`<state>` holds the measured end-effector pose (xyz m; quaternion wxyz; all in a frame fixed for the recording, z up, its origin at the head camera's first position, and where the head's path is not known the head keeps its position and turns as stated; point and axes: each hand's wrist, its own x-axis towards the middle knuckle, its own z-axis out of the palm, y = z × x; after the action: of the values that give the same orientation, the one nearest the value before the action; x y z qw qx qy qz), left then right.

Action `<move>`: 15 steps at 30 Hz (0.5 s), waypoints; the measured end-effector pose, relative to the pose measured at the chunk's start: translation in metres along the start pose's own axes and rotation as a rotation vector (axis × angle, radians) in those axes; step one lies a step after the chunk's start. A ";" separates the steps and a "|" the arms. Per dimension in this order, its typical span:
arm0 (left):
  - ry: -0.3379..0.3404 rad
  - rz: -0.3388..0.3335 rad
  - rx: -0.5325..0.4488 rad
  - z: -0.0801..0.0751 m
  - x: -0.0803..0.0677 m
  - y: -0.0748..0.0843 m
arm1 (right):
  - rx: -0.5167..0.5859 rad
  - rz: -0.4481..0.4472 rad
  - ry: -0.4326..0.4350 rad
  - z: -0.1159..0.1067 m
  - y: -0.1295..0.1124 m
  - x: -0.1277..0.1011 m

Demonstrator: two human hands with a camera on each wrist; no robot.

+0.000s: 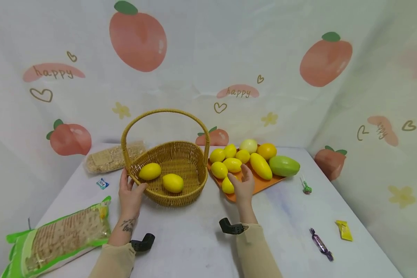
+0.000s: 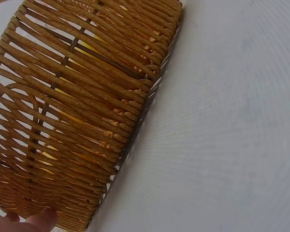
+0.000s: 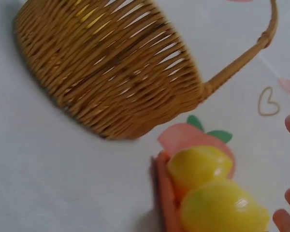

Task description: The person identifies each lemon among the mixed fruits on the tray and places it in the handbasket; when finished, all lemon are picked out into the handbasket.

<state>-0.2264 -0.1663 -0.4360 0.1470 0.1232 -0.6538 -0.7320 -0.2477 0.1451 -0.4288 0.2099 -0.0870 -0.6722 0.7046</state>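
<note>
A wicker basket (image 1: 189, 194) with a tall handle stands mid-table and holds two lemons (image 1: 150, 171) (image 1: 173, 182). My left hand (image 1: 130, 191) rests against its near-left wall, thumb along the rim and fingers fairly straight. A fingertip (image 2: 41, 220) touches the weave of the basket (image 2: 77, 106) low down. To the right, an orange tray (image 1: 260, 184) carries several lemons, an orange, a pale round fruit, a yellow mango and a green mango (image 1: 284, 165). My right hand (image 1: 244, 184) hovers open over the tray's near corner, beside a lemon (image 1: 227, 186). Its fingertips (image 3: 286, 220) stay apart from the lemon (image 3: 224, 210).
A green-edged cracker pack (image 1: 67, 231) lies near left, and another clear pack (image 1: 111, 157) sits at the back left. A small blue sachet (image 1: 102, 183), a green lollipop (image 1: 305, 187), a purple candy (image 1: 320, 244) and a yellow sachet (image 1: 344, 230) are scattered about. Printed cloth walls enclose the table.
</note>
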 end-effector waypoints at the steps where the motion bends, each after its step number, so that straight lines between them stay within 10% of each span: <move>1: 0.002 0.000 0.002 0.000 0.000 -0.001 | -0.034 0.007 0.016 0.000 0.005 -0.001; 15: -0.003 -0.006 -0.032 0.000 -0.001 -0.001 | -0.159 0.089 0.038 0.012 0.028 -0.005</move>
<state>-0.2254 -0.1660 -0.4368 0.1458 0.1216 -0.6420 -0.7429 -0.2533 0.1322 -0.4560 0.1834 -0.1465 -0.7173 0.6560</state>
